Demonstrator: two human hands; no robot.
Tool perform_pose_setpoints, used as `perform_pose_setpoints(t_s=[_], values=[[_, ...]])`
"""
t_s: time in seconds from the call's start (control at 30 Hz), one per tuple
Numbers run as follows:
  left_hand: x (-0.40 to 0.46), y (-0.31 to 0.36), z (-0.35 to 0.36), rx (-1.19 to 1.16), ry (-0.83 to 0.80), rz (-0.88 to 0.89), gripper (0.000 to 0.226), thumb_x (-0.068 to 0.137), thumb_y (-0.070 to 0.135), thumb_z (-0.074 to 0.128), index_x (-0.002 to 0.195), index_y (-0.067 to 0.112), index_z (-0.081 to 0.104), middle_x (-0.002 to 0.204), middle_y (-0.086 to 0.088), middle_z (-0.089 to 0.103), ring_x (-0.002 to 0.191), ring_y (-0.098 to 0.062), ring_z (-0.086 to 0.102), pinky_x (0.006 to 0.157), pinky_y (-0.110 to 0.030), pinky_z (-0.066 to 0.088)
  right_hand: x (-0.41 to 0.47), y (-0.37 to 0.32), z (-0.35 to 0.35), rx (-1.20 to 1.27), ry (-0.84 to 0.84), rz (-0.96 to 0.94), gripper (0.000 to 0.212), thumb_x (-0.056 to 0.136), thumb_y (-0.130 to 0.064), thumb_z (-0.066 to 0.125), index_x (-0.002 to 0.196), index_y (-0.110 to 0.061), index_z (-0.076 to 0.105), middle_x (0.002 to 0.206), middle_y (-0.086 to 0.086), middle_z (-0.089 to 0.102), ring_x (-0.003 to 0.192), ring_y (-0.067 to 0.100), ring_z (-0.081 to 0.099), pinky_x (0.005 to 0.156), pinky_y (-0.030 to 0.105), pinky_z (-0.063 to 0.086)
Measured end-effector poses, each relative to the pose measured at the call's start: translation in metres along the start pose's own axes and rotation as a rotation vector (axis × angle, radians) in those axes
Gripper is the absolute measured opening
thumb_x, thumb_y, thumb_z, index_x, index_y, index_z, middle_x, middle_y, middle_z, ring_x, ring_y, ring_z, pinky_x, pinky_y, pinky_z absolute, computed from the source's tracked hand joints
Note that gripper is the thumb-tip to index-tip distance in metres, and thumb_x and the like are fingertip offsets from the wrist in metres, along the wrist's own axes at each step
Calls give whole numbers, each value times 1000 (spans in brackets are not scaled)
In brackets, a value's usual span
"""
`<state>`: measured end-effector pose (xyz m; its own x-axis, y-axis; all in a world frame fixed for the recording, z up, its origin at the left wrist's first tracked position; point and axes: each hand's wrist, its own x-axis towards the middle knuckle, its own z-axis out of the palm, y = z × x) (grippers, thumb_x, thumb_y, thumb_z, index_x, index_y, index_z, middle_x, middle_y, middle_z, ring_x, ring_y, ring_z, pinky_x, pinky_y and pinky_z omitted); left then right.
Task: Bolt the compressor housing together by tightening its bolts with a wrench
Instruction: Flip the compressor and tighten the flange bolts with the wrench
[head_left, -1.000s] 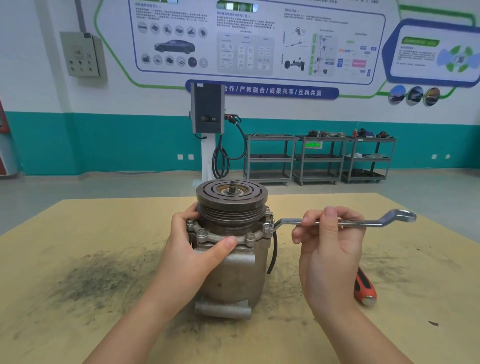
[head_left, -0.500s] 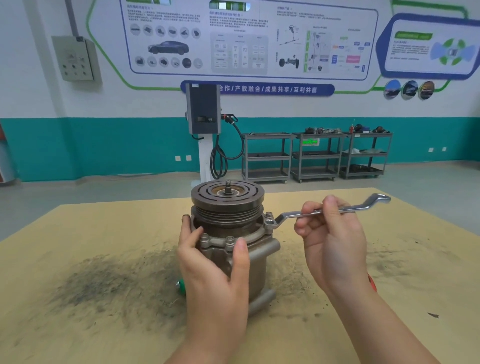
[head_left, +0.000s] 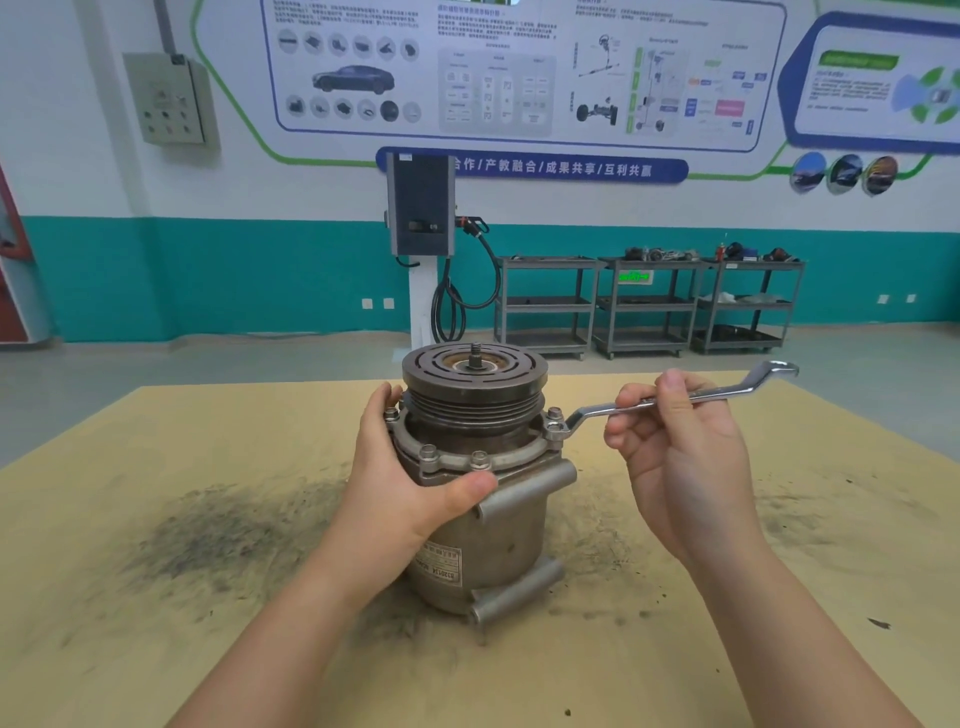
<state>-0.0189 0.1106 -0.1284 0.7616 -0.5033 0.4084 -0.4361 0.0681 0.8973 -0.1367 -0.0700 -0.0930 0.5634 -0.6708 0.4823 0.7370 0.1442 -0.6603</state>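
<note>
Tightening a flange bolt (head_left: 554, 429): right hand (head_left: 685, 457) is pinching the wrench (head_left: 675, 399) mid-shank, left hand (head_left: 400, 483) is wrapping the compressor housing (head_left: 493, 540) standing upright on the worktop (head_left: 156, 571). Best keeping the ring fully seated, swinging level, bracing firmly.

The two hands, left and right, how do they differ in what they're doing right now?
The left hand wraps around the compressor housing, thumb across its front just under the bolted flange; the right hand pinches the wrench at mid-handle. The left hand's grip is broad, against the body; the right hand holds the wrench out to the side, its ring end on a flange bolt. Both hold something.
</note>
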Motion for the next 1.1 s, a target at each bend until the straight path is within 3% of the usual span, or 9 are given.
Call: perform_pose_setpoints(t_s=[0.13,0.23,0.4,0.57,0.67,0.8,0.87,0.97,1.1], values=[[1,4,1,9,10,-34,115,36,68,81,131,43,21,127,27,45,107,24,49,74,0,44,-3,5,2,10,97,10,16,104,-10,35,90,-11,42,62,2,62,47,14,54,46,23,46],[1,6,1,-5,25,-39,113,35,67,81,127,39,22,123,27,44,97,32,46,70,4,41,-15,8,8,-62,112,-162,12,105,-9,36,94,-14,40,65,3,61,47,17,53,47,24,45],[-3,5,13,-15,92,-31,114,34,67,82,127,44,21,123,30,43,102,29,46,74,0,44,-43,23,22,-426,-123,-683,10,102,-29,48,99,-37,52,80,6,58,55,19,57,55,27,47],[-7,8,18,2,131,-36,111,38,63,81,129,44,21,126,28,45,105,25,48,78,-2,43,-45,25,19,-498,-176,-702,13,103,-37,43,101,-41,55,85,5,58,61,19,58,61,30,46],[-13,11,22,55,155,-40,127,39,69,76,148,41,15,145,16,41,127,7,45,100,-11,36,-39,13,19,-435,-155,-719,12,104,-34,42,100,-35,53,83,5,61,59,18,58,57,30,47],[-18,18,30,111,143,-69,150,43,80,80,156,40,-11,163,21,5,151,-9,13,120,-34,17,-21,-5,7,-58,77,-317,15,104,-17,33,93,-17,45,70,4,64,51,19,54,51,26,44],[-17,17,31,125,159,-60,135,56,66,85,156,41,-3,163,13,14,150,-15,21,123,-42,22,-12,-8,1,83,137,-80,18,104,-12,31,92,-12,44,66,7,62,48,19,51,48,25,41],[-14,15,25,138,163,-55,123,66,49,87,156,40,5,159,10,28,143,-13,34,119,-39,30,-5,-6,-1,178,140,95,20,104,-9,30,91,-12,45,64,7,60,47,17,48,46,23,39],[-6,18,6,89,37,-77,128,54,58,79,158,36,8,154,11,37,139,-12,40,118,-41,33,-4,-4,1,191,34,208,19,102,-6,31,89,-12,45,63,7,58,46,16,47,44,22,40]])
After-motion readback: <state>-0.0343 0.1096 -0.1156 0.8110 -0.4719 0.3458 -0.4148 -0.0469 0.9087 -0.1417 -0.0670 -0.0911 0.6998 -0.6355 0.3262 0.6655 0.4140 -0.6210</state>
